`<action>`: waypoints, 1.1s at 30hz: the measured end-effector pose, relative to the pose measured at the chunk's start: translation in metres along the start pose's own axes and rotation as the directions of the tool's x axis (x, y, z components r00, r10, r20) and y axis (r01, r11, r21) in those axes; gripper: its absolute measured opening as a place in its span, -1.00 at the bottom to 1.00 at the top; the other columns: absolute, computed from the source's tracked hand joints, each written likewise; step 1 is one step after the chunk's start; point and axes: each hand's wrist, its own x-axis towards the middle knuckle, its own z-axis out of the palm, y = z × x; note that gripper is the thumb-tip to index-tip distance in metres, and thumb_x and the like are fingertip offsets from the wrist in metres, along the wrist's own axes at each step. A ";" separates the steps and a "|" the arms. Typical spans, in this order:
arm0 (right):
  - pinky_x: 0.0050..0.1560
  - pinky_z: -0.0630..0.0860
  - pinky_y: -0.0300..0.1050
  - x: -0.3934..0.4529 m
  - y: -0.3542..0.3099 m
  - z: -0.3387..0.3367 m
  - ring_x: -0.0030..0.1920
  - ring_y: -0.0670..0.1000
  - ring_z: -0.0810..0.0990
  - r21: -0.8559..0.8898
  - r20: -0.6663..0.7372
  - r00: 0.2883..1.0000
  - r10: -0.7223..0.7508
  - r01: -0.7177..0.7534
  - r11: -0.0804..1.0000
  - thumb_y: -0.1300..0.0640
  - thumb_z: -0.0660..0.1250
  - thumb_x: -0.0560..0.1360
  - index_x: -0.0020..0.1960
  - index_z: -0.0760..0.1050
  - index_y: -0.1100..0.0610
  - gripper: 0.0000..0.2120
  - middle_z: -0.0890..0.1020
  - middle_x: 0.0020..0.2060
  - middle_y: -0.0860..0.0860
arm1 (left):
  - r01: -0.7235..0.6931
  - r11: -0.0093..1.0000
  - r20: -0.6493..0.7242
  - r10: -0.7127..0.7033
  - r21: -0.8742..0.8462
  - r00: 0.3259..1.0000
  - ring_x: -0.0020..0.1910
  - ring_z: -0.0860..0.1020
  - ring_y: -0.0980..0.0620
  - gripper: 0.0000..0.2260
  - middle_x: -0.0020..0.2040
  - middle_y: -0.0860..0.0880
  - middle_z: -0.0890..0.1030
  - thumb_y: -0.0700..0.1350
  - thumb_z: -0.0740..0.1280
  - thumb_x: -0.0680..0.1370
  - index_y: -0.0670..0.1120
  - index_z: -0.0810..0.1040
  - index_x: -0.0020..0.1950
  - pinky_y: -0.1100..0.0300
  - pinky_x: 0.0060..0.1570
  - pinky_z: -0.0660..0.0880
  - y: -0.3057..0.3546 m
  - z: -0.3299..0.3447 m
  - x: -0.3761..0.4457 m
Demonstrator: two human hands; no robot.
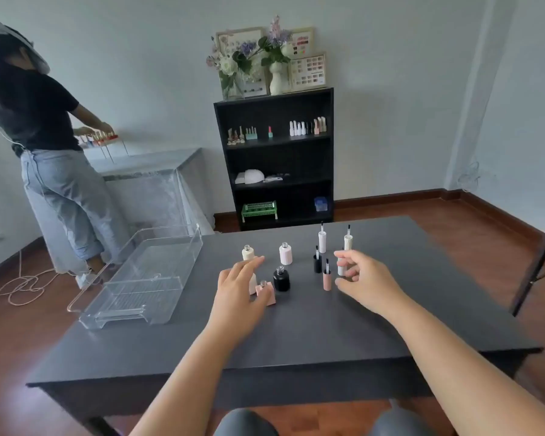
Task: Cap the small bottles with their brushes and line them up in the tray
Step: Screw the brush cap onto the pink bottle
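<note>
Uncapped small bottles stand on the dark table (296, 335): a cream one (248, 252), a pale pink ribbed one (285, 253), a black one (281, 279) and a pink square one (266, 292). Another white bottle is mostly hidden behind my left hand (238, 289), which hovers open over the pink square bottle. Brush caps stand upside down to the right: white (322, 240), cream (348, 241), black (317, 262) and pink (327, 278). My right hand (359, 278) is open, fingers curled around a whitish cap (340, 268) it partly hides. The clear plastic tray (145, 278) holds nothing.
The tray sits at the table's left side, partly over the edge. Behind the table stands a black shelf (276, 158) with bottles and flowers on top. A person (44, 146) works at a covered counter at the left. A cable (22, 284) lies on the wooden floor.
</note>
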 end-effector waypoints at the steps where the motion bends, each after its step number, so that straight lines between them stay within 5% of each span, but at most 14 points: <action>1: -0.14 0.40 -0.40 -0.002 0.000 0.005 -0.09 -0.18 0.55 -0.007 0.003 1.000 0.014 -0.014 1.000 0.12 0.44 0.41 0.27 0.44 -0.12 -0.54 0.56 0.03 -0.19 | 0.037 0.999 -0.032 -0.037 -0.010 0.999 0.18 0.31 0.03 -0.56 0.31 0.12 0.46 -0.02 0.33 0.54 0.11 0.37 0.41 0.21 0.16 0.22 0.001 0.005 -0.006; 6: -0.24 0.37 -0.44 -0.003 -0.001 0.026 -0.20 -0.25 0.56 -0.009 0.005 0.996 0.089 -0.088 0.996 0.05 0.48 0.36 -0.01 0.42 -0.27 -0.65 0.59 -0.14 -0.27 | 0.143 0.990 -0.015 -0.143 -0.020 0.990 0.18 0.33 0.03 -0.53 0.30 0.13 0.49 -0.04 0.35 0.52 0.09 0.34 0.42 0.25 0.15 0.22 -0.005 0.019 -0.016; 12: -0.25 0.37 -0.56 -0.002 0.004 0.038 -0.23 -0.35 0.54 0.050 -0.031 0.994 0.102 -0.101 0.994 0.12 0.51 0.35 -0.25 0.55 -0.14 -0.81 0.64 -0.32 -0.26 | 0.104 0.994 0.043 -0.102 -0.044 0.994 0.14 0.43 0.12 -0.56 0.25 0.20 0.46 -0.03 0.35 0.52 0.18 0.34 0.37 0.18 0.10 0.42 -0.009 0.022 -0.018; 17: -0.15 0.46 -0.47 -0.012 0.000 0.036 -0.19 -0.19 0.64 0.198 0.041 0.998 0.044 -0.051 0.979 0.12 0.51 0.38 -0.17 0.63 -0.14 -0.84 0.69 -0.23 -0.23 | 0.096 0.986 0.039 -0.092 -0.136 0.995 0.01 0.54 0.26 -0.63 0.10 0.35 0.46 -0.09 0.38 0.52 0.23 0.40 0.24 0.28 0.05 0.50 -0.008 0.021 -0.021; 22: -0.10 0.45 -0.46 -0.027 -0.012 0.029 -0.11 -0.16 0.62 0.361 0.101 0.994 -0.031 -0.007 0.933 -0.13 0.42 0.38 -0.04 0.66 -0.27 -0.84 0.70 -0.12 -0.15 | 0.110 0.965 -0.027 -0.120 -0.240 0.992 0.04 0.54 0.35 -0.65 0.12 0.38 0.45 -0.17 0.37 0.51 0.29 0.41 0.06 0.41 -0.14 0.49 -0.001 0.017 -0.027; 26: -0.04 0.48 -0.46 -0.032 -0.013 0.028 0.02 -0.17 0.66 0.502 0.101 0.994 -0.051 -0.007 0.865 0.05 0.46 0.40 -0.03 0.66 -0.24 -0.78 0.72 -0.05 -0.17 | 0.056 0.957 -0.074 -0.080 -0.284 0.994 -0.04 0.57 0.20 -0.71 0.05 0.29 0.49 -0.19 0.44 0.47 0.18 0.49 0.01 0.41 -0.30 0.47 0.001 0.016 -0.028; 33: -0.06 0.53 -0.26 -0.034 -0.005 0.034 -0.14 0.09 0.59 0.381 0.040 0.988 -0.150 0.124 0.916 0.31 0.45 0.43 0.04 0.65 -0.15 -0.63 0.67 -0.11 -0.03 | -0.028 0.969 -0.080 0.009 -0.244 0.997 -0.10 0.56 0.06 -0.75 -0.02 0.19 0.53 -0.19 0.46 0.45 0.14 0.55 -0.02 0.20 -0.21 0.52 0.001 0.015 -0.028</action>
